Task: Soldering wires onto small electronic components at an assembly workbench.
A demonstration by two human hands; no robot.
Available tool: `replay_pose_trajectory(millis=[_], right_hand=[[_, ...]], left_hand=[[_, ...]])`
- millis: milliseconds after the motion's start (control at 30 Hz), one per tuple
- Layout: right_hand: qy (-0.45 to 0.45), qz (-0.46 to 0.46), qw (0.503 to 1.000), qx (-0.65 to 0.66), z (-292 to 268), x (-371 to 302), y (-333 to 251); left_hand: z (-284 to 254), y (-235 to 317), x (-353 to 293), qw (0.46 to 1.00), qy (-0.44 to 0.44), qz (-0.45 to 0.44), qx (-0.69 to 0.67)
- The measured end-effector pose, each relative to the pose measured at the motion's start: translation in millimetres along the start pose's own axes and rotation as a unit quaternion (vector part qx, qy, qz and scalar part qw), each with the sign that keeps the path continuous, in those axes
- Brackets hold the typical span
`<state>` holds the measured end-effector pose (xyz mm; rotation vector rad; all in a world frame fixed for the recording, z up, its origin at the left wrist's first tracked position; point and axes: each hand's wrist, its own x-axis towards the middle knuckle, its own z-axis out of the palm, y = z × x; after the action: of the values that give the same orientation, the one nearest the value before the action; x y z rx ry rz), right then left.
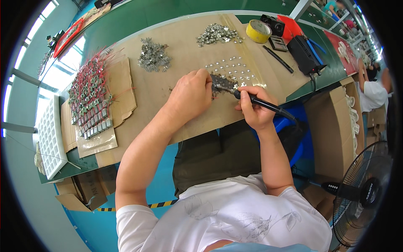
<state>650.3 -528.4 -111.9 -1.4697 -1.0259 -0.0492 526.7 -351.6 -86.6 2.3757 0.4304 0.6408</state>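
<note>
My right hand (257, 110) is closed around the black handle of a soldering iron (268, 105), whose metal tip points left. That tip meets a dark, stained patch (222, 82) on the cardboard. At the patch's left edge my left hand (191, 94) is closed, fingertips pinched together; whatever they hold is hidden behind the fingers. Just beyond the patch, small shiny metal pieces (235, 69) stand in loose rows. Farther back lie a heap of silvery metal parts (218, 34) and, to its left, a heap of greyer metal parts (154, 55).
Many small boards with red wires (90, 92) are massed at the left, beside a white gridded tray (52, 136). A yellow tape roll (258, 31), black pen (278, 59) and black power unit (304, 56) stand at the back right. A fan (363, 193) is at lower right.
</note>
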Motion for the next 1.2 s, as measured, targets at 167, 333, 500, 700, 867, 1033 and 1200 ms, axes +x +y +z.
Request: replay_pose_trajectory(millis=[167, 333, 500, 700, 867, 1033, 1200], right_hand=[[0.016, 0.025, 0.998, 0.058, -2, -3, 3], [0.025, 0.057, 0.994, 0.088, -1, -1, 3], [0.026, 0.051, 0.995, 0.082, -1, -2, 2], [0.010, 0.038, 0.997, 0.063, -3, -3, 5], [0.018, 0.050, 0.996, 0.074, -1, -1, 0], [0.007, 0.050, 0.997, 0.051, -2, 0, -2], [-0.007, 0.030, 0.999, 0.029, -1, 3, -4]], left_hand=[[-17, 2, 4, 0.999, -0.007, 0.030, -0.016], [-28, 7, 2, 0.991, -0.103, 0.086, -0.010], [-17, 2, 0, 0.988, -0.122, 0.094, 0.027], [-12, 6, -2, 0.991, -0.110, 0.060, 0.050], [-12, 3, 2, 0.998, -0.053, -0.019, 0.000], [-6, -2, 0, 0.999, -0.037, 0.011, 0.036], [-5, -2, -2, 0.997, -0.034, 0.013, 0.068]])
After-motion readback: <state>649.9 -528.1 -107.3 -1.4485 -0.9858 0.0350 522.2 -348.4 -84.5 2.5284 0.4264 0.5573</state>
